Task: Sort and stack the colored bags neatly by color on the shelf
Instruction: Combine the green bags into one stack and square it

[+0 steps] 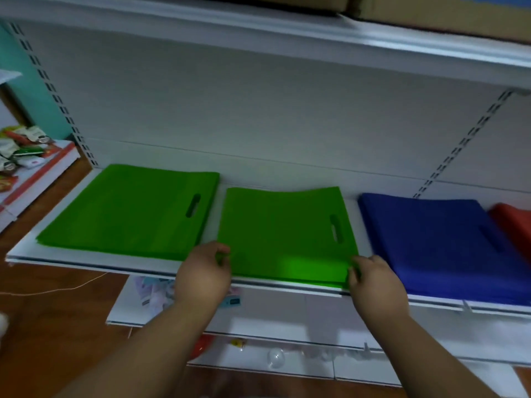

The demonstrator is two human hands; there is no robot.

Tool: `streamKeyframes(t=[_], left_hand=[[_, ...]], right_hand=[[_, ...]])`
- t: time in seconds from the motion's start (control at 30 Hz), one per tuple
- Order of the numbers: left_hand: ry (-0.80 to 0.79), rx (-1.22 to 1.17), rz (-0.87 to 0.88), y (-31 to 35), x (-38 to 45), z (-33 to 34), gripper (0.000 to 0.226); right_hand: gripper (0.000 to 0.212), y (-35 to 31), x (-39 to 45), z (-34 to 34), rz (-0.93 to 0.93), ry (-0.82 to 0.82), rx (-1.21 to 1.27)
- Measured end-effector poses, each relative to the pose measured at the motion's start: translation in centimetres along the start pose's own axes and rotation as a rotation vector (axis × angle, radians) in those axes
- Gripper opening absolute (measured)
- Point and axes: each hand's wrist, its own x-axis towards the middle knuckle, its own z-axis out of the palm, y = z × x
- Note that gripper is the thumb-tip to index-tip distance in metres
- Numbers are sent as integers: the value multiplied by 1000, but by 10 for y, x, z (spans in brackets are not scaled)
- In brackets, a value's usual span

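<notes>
Left hand [205, 270], right hand [373, 278] extended forward (fingers curled, pinching).

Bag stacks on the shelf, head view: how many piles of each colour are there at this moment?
Green: 2, the left green stack and the middle green stack, which the left hand and right hand grip at its front corners
Blue: 1, the blue stack
Red: 1, the red stack, partly out of frame
Total: 4

A single head-worn wide-angle view looks forward and down at a white shelf [94, 261] from close range — near enough that both forearms enter from 6 o'clock. The shelf's front edge runs from 9 toward 4 o'clock, tilted; an upper shelf [287, 33] crosses 12 o'clock — floor [57, 326] fills 7 o'clock.
</notes>
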Motion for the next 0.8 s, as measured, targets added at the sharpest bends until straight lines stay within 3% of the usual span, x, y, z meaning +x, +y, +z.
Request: streamKeyframes(t=[0.13, 0.27, 0.57, 0.7, 0.8], left_hand=[[-173, 363, -43, 18, 4, 12, 27], [-136, 507, -47, 30, 2, 19, 29], [117, 281, 126, -1, -11, 0, 32], [84, 175, 32, -25, 4, -26, 36], [-27, 48, -37, -50, 17, -55, 46]], right_hand=[[16, 17, 2, 5, -11, -119, -28], [16, 20, 8, 3, -49, -135, -24], [25, -31, 1, 8, -254, -118, 121], [37, -90, -3, 17, -366, -202, 166], [51, -146, 0, 28, -476, -350, 149]])
